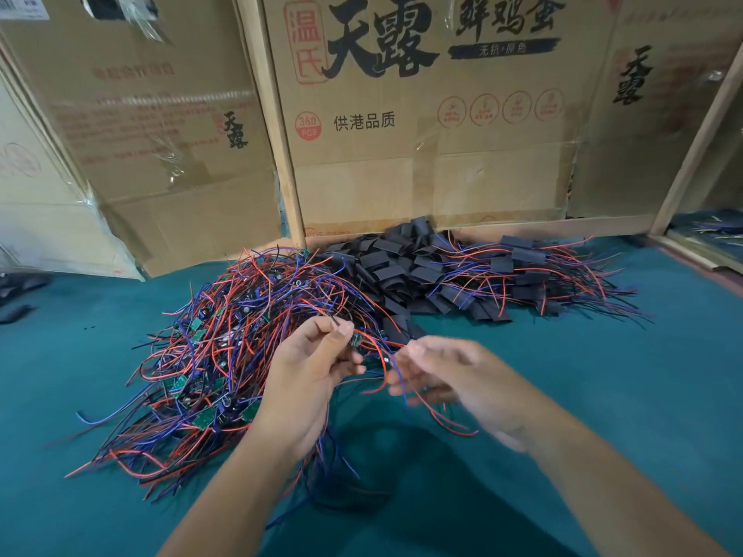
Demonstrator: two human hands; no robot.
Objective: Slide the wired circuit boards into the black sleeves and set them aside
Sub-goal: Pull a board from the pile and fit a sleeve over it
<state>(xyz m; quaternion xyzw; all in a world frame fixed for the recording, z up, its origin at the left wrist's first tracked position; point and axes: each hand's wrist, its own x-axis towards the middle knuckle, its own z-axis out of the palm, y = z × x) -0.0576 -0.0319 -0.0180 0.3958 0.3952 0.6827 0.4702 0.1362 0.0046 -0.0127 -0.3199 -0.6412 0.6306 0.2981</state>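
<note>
My left hand (309, 367) pinches a small wired circuit board (354, 340) above the teal table, its red and blue wires (382, 367) trailing to the right and down. My right hand (446, 375) is blurred just right of it, fingers curled among those wires. A big tangle of wired circuit boards (225, 347) with green boards lies to the left. Behind the hands is a heap of empty black sleeves (398, 267). Right of that lie sleeved boards (526, 271) with wires sticking out.
Cardboard boxes (402, 114) with printed characters wall off the back of the teal table (603, 375). A wooden frame post (699, 146) stands at the right, with more wires behind it (719, 231). Dark objects (16, 299) lie at the far left edge.
</note>
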